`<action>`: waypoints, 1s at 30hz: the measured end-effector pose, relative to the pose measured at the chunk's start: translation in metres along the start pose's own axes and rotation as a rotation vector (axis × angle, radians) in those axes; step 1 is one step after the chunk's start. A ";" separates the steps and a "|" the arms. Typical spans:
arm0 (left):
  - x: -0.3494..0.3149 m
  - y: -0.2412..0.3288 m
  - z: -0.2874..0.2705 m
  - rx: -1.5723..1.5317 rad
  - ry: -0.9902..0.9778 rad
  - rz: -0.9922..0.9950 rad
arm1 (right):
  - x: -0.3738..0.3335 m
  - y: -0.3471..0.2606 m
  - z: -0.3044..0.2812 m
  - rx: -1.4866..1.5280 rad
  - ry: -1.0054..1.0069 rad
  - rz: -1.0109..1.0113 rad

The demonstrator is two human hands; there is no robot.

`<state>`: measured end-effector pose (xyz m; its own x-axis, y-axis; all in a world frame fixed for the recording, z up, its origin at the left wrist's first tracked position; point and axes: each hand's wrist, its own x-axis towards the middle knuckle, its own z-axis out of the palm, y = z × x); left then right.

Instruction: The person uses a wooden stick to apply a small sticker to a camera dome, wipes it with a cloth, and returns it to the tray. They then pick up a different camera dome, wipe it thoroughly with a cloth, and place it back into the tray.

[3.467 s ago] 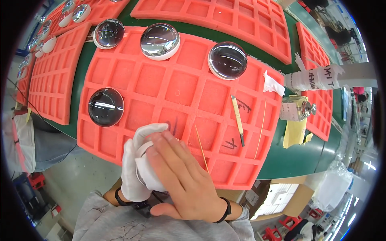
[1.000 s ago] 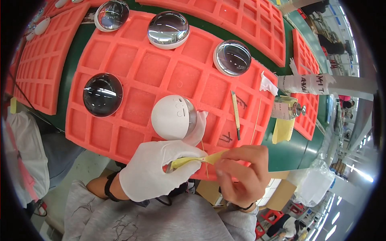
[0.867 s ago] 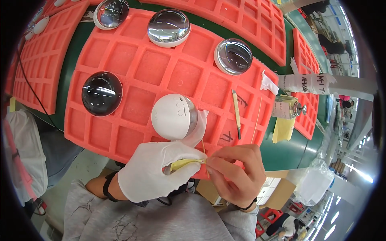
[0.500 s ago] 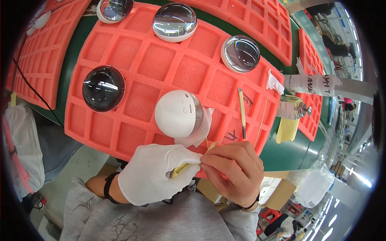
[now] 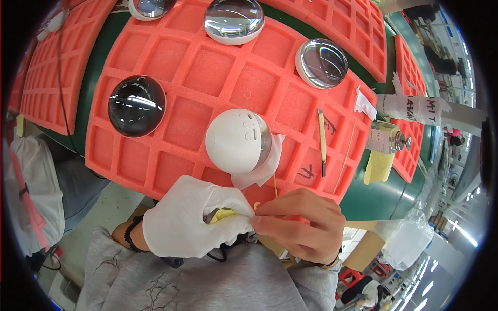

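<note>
My left hand (image 5: 189, 217), in a white glove, is closed on a thin yellow sheet (image 5: 222, 215) of cloth or paper, partly hidden by the fingers. My bare right hand (image 5: 303, 225) pinches at the left fingertips, where a small pale yellow end shows; the rest of what it grips is hidden. Just beyond the hands, a white rounded device (image 5: 233, 141) with a clear dome lies tilted on white tissue (image 5: 258, 176) in a red foam tray (image 5: 179, 166). A thin stick (image 5: 275, 185) stands out past my right fingers, its lower end hidden.
Clear-domed devices (image 5: 234, 19) (image 5: 321, 63) and a dark-domed one (image 5: 137, 106) sit in the tray. A slim knife (image 5: 322, 142) lies at the right. Beside the tray are a pump bottle (image 5: 384, 137), another yellow sheet (image 5: 377, 168) and a tape-wrapped arm (image 5: 410, 108).
The view has shifted slightly, so the tray appears further right and up. My right fingers have turned downward at the left fingertips, and the yellow end above them shows less.
</note>
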<state>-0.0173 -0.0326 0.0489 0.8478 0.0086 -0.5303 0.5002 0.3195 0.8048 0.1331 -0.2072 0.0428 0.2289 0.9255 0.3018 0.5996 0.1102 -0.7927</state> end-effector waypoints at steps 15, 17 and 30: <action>-0.021 0.000 -0.012 0.195 -0.076 -0.063 | 0.026 -0.001 -0.003 -0.053 -0.308 -0.275; -0.020 0.001 -0.013 0.172 -0.090 -0.085 | 0.029 -0.002 -0.006 -0.070 -0.369 -0.297; -0.003 -0.010 -0.019 0.611 0.196 0.488 | 0.051 0.033 -0.052 0.201 -0.197 -0.124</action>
<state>-0.0283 -0.0181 0.0381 0.9776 0.1973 -0.0733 0.1379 -0.3372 0.9313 0.2040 -0.1750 0.0598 -0.0011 0.9508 0.3097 0.4458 0.2777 -0.8509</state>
